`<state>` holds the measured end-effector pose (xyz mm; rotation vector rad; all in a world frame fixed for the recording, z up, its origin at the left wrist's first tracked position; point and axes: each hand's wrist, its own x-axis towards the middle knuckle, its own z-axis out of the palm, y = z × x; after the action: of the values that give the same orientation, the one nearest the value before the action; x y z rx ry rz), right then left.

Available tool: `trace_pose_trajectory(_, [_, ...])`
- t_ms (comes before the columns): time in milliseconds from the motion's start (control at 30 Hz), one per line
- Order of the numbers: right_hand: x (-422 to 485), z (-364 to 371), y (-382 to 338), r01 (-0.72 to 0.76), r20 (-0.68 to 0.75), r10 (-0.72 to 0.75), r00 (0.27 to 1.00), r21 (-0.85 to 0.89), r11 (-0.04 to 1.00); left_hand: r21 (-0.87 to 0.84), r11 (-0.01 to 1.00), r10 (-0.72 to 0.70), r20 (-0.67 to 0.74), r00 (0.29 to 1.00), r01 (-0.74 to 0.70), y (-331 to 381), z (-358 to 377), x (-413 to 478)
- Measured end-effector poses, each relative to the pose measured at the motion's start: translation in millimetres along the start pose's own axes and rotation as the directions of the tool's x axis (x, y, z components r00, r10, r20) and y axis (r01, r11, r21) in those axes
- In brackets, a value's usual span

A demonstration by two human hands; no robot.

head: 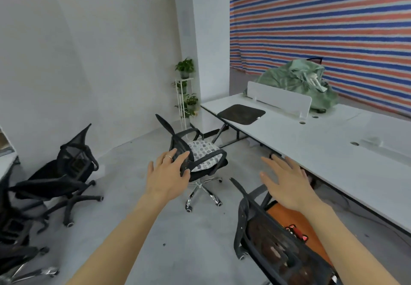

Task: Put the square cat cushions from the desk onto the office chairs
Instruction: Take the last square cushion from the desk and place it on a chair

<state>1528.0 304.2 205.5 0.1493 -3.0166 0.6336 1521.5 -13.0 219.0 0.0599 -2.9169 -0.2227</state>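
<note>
A dark square cushion (241,113) lies on the near left corner of the white desk (322,151). A white cushion with a grey cat print (203,151) sits on the seat of the middle office chair (195,162). An orange cushion with a cat face (295,229) lies on the seat of the nearest chair (273,249) at lower right. My left hand (165,173) is raised with fingers spread, in front of the middle chair's backrest. Over the nearest chair my right hand (287,182) is stretched out with straight fingers. Neither hand holds anything.
Black office chairs (66,178) stand at the left, more at the lower left edge. A plant stand (185,97) stands by the white pillar. On the desk are a white divider panel (279,99) and a green covered bundle (298,82). Grey floor lies between the chairs.
</note>
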Motion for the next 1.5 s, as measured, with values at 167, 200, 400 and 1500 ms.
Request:
trace_pose_trajectory(167, [136,15,-7,-0.017,0.000,0.017,1.000,0.048,0.999,0.021,1.000,0.001,0.017,1.000,-0.001,-22,19,133])
trace_pose_trajectory(200, [171,17,-9,-0.027,0.001,0.027,1.000,0.063,0.998,0.013,1.000,0.002,0.017,1.000,-0.002,-28,23,167])
trace_pose_trajectory(400, [295,36,-17,-0.056,0.024,0.055,0.998,0.029,0.998,-0.006,1.000,0.005,0.030,1.000,-0.005,-56,57,290])
trace_pose_trajectory(1500, [675,63,170,-0.667,-0.080,0.668,0.740,0.036,0.744,-0.183,0.779,0.625,0.308,0.718,-0.600,175,320,846])
